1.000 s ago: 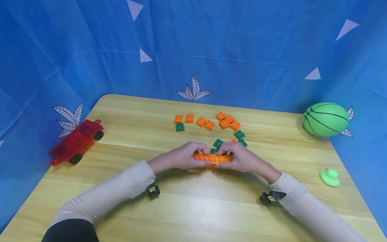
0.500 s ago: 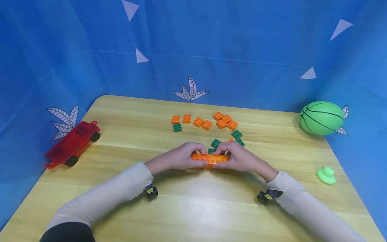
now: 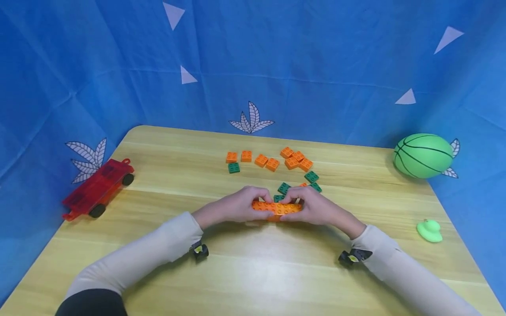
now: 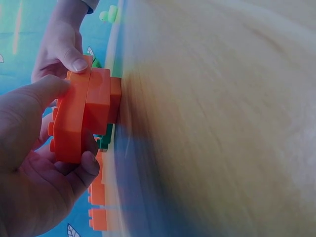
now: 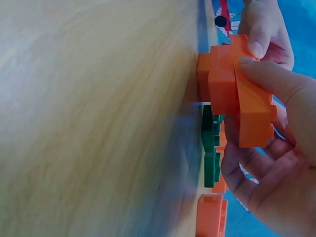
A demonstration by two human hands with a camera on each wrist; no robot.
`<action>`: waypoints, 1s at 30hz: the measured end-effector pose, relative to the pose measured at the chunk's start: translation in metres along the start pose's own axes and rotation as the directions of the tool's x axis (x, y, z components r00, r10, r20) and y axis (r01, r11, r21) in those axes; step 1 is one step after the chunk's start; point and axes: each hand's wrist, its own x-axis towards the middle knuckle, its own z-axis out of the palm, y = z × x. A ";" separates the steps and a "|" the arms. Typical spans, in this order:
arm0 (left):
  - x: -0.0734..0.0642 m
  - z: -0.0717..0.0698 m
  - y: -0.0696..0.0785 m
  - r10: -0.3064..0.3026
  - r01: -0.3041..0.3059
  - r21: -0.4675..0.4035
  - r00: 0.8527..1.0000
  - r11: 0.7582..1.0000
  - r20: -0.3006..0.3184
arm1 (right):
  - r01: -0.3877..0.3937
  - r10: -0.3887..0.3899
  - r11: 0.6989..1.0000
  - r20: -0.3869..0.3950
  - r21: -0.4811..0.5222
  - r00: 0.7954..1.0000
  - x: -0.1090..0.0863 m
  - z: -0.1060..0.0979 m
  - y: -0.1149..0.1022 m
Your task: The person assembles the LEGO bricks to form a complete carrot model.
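A stack of orange toy building bricks (image 3: 277,210) stands on the table between the two hands, wider at its top layer than below. My left hand (image 3: 242,204) pinches the left end of the top layer, thumb on the near side. At the right end, my right hand (image 3: 315,205) pinches it the same way. The left wrist view shows narrower orange bricks (image 4: 98,98) under the top layer, stepped down to the tabletop. In the right wrist view a thin gap shows under the top brick (image 5: 254,121). Fingers hide the far side.
Loose orange bricks (image 3: 272,164) and green bricks (image 3: 311,177) lie behind the hands on the wooden table (image 3: 253,272). A red toy wagon (image 3: 100,186) stands at the left. On the right are a green ball (image 3: 423,156) and a green toy duck (image 3: 429,231).
The head view shifts slightly. Both hands keep their grip on the orange bricks, and nothing else has visibly moved.
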 end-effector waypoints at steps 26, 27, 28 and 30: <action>-0.004 0.004 -0.001 -0.003 0.005 0.052 0.999 0.999 -0.035 | -0.005 0.005 1.000 -0.009 0.017 1.000 -0.001 0.002 0.003; -0.004 0.003 -0.002 0.005 -0.001 0.086 0.999 0.996 -0.038 | -0.005 0.005 1.000 -0.009 0.008 1.000 -0.001 0.002 0.002; -0.004 0.002 -0.002 0.016 -0.010 0.129 0.999 0.992 -0.043 | -0.003 0.003 1.000 -0.009 0.001 1.000 -0.001 0.002 0.003; -0.005 -0.003 -0.004 0.032 -0.019 0.207 0.998 0.978 -0.062 | -0.001 0.001 1.000 -0.008 -0.013 1.000 -0.001 0.002 0.002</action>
